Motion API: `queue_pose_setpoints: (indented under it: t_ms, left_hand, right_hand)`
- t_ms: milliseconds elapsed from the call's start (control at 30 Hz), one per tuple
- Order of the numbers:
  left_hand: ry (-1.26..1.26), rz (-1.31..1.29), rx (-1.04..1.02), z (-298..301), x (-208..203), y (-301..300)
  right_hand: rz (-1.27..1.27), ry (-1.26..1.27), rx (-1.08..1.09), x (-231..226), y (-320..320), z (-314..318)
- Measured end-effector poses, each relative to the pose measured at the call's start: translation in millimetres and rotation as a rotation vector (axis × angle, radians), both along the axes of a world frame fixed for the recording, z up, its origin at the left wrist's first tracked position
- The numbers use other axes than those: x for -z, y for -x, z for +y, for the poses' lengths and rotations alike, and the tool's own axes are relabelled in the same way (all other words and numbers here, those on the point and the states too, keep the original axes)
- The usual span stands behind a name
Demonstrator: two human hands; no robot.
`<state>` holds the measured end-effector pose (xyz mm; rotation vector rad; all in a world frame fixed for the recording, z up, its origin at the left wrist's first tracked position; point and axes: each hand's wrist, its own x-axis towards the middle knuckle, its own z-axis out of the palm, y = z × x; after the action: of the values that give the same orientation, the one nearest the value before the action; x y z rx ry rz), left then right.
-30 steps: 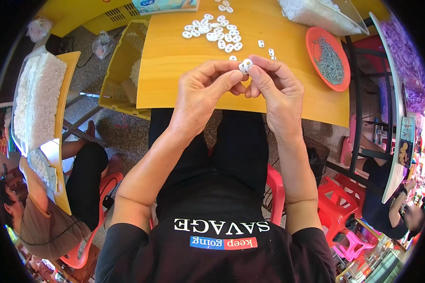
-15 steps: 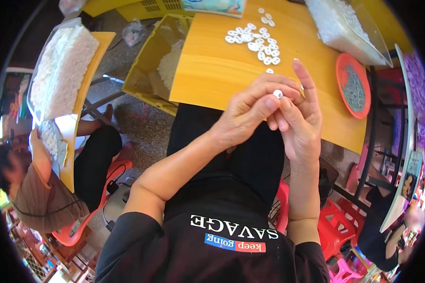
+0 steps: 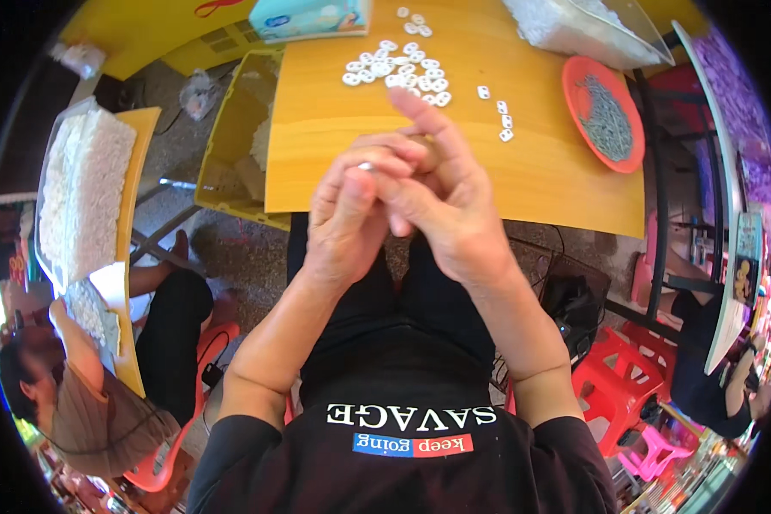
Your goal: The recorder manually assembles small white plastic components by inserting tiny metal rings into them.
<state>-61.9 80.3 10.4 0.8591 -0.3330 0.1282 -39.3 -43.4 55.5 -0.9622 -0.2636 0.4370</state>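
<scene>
Above the near edge of the table, my two hands meet. A small white plastic piece (image 3: 367, 166) shows at the thumb tip of my left hand (image 3: 343, 214), pinched against the bent fingers. My right hand (image 3: 454, 201) presses in from the other side, its thumb beside the piece and its index finger stretched up. Fingers overlap, so most of the piece is hidden. Beyond them lies a cluster of white oval pieces with dark holes (image 3: 407, 75). Several similar pieces (image 3: 502, 107) form a loose line to the right.
An orange-red dish (image 3: 581, 110) of small grey metal parts sits at the table's (image 3: 565, 193) right. Behind it stands a clear bin of white pieces (image 3: 565, 34). A tissue pack (image 3: 308, 19) is at the back, a yellow crate (image 3: 223, 154) left. Another person (image 3: 103, 403) sits far left.
Both hands have shifted left over the table, still together around the small white piece. The line of pieces on the right now shows. The whole view has shifted too.
</scene>
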Motion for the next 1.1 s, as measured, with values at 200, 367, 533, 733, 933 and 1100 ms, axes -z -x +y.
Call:
queue_pose_setpoints:
  t_ms: [200, 367, 533, 733, 933, 1100]
  left_hand:
    - [-0.375, 0.048, -0.267, 55, 9, -9]
    - [-0.711, 0.188, -0.523, 116, 11, -28]
    - [-1.139, 0.223, -0.729, 174, 38, -42]
    - [-1.295, 0.118, -0.858, 146, 29, -38]
    - [-1.093, -0.144, -0.715, 76, -4, -27]
    - [-0.983, -0.158, -0.485, 18, -5, -31]
  right_hand:
    - [-0.081, 0.363, 0.052, 8, -1, -9]
    - [-0.557, 0.972, 0.492, 37, -47, -70]
    - [-0.703, 1.196, 0.534, 31, -79, -93]
    - [-0.850, 1.426, 0.498, 39, -105, -96]
    - [-0.974, 1.608, 0.463, 35, -119, -92]
    - [-1.015, 1.614, 0.377, 36, -125, -89]
